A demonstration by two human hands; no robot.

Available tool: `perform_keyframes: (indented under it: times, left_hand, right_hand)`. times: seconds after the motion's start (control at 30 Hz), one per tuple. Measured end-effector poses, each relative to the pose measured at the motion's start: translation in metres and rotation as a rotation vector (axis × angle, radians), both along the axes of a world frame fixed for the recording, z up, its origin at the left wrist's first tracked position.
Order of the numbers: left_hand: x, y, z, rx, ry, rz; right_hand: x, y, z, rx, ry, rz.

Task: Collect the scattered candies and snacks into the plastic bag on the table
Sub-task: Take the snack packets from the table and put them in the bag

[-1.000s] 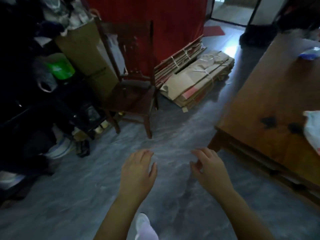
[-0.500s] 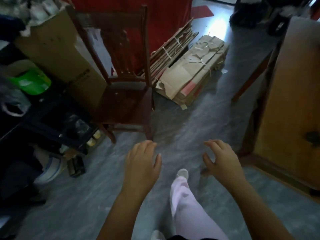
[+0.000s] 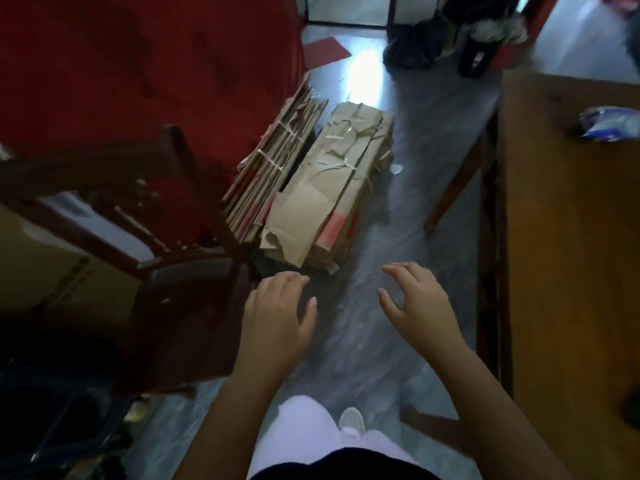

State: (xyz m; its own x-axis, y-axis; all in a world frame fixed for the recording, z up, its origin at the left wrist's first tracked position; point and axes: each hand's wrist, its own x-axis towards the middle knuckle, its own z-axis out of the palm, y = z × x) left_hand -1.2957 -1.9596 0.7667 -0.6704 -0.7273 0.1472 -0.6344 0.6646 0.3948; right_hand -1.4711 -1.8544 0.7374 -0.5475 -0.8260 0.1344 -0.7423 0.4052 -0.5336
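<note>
My left hand (image 3: pixel 277 313) hovers over the grey floor next to the dark wooden chair, fingers loosely apart and holding nothing. My right hand (image 3: pixel 419 306) is level with it, a little to the right, also empty with fingers spread. The wooden table (image 3: pixel 568 271) runs along the right side. On its far part lies a blue and white snack packet (image 3: pixel 609 124). No plastic bag or loose candies show in this view.
A dark wooden chair (image 3: pixel 166 251) stands at the left, before a red curtain (image 3: pixel 145 71). Bundles of flattened cardboard (image 3: pixel 322 188) lie on the floor ahead. A brown carton (image 3: pixel 45 271) sits at far left. My leg and shoe (image 3: pixel 351 420) are below.
The view has swung right and moved forward: the chair slid to the left, the cardboard bundles came closer, and the table's far part with the blue packet came into view. Both hands stayed empty.
</note>
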Motion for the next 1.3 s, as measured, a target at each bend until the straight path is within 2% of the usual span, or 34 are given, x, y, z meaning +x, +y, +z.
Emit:
perform_keyframes:
  times: [0.23,0.43,0.57,0.77,1.07,1.3]
  left_hand:
    - [-0.118,-0.114,-0.019,0.047,0.015,-0.196]
    - [-0.241,-0.214,-0.002,0.064,0.076,-0.402]
    - [-0.333,-0.242,0.007,0.030,0.122,-0.550]
    - [-0.447,-0.239,-0.015,0.086,0.062,-0.818]
    - [-0.643,-0.195,-0.010,0.089,0.103,-1.010]
    - [-0.737,-0.136,-0.027,0.163,-0.001,-1.243]
  right_hand:
    - [-0.098,-0.067,-0.014,0.081,-0.024,-0.263]
    - [-0.184,-0.152,0.021,0.042,0.021,-0.436]
    - [-0.235,-0.162,0.026,0.056,0.012,-0.564]
    - [-0.311,-0.129,0.011,0.122,-0.144,-0.837]
    - [-0.469,-0.083,0.022,0.123,-0.099,-1.091]
    - [-0.511,-0.052,0.023,0.108,-0.089,-1.330]
